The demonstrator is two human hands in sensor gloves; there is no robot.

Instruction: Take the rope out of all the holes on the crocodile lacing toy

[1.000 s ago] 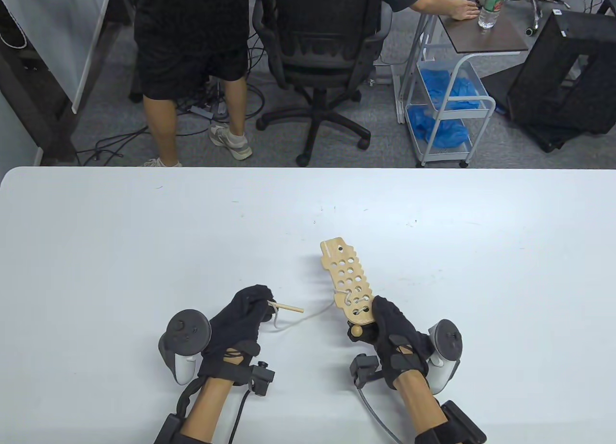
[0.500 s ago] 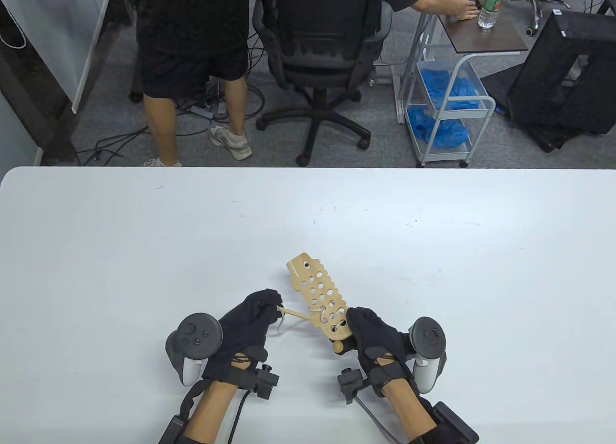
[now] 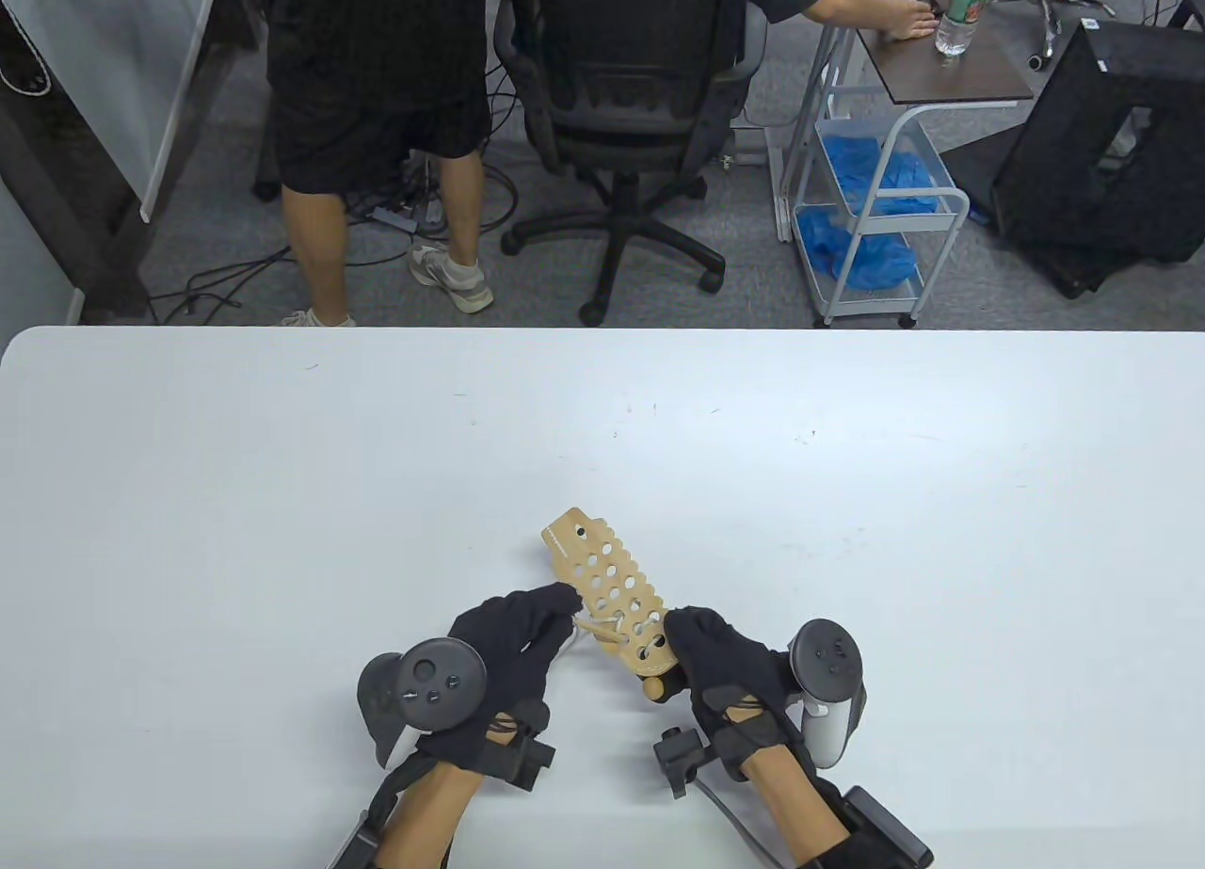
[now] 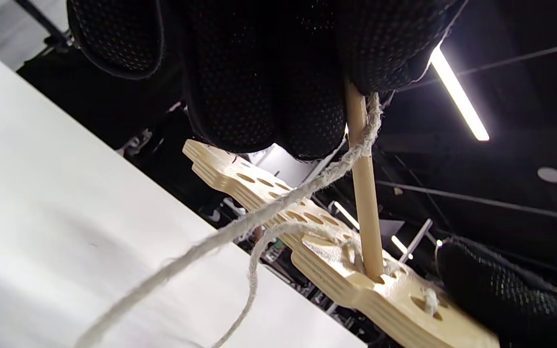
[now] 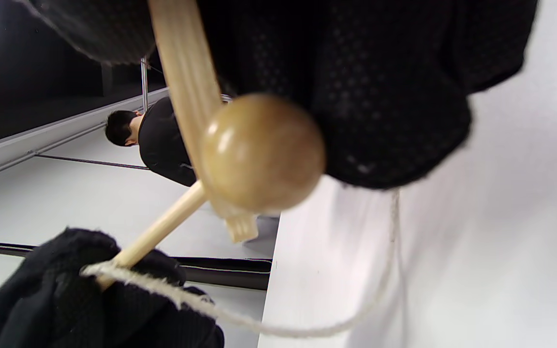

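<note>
**Stick Poked Into a Hole Near the Held End**

One left hand (image 3: 504,648) is seen on the left. Its fingers (image 4: 264,82) are pinched together on one thin wooden stick (image 4: 363,193), and one rope (image 4: 240,227) is tied to that stick. The stick tip is pushed into a hole of the one crocodile toy (image 3: 612,596), just to the right of the left hand. The toy is held up over the white counter (image 3: 282,492). Its long side runs from far-left to near-right. The near end is gripped by the one right hand (image 3: 720,667), fingers closed around it, beside one wooden ball (image 5: 261,152). The rope is probably laced through only a few holes near that end, but this is hard to see. The left hand is nearer the laced holes, so the stick would likely be pulled by it.
</note>
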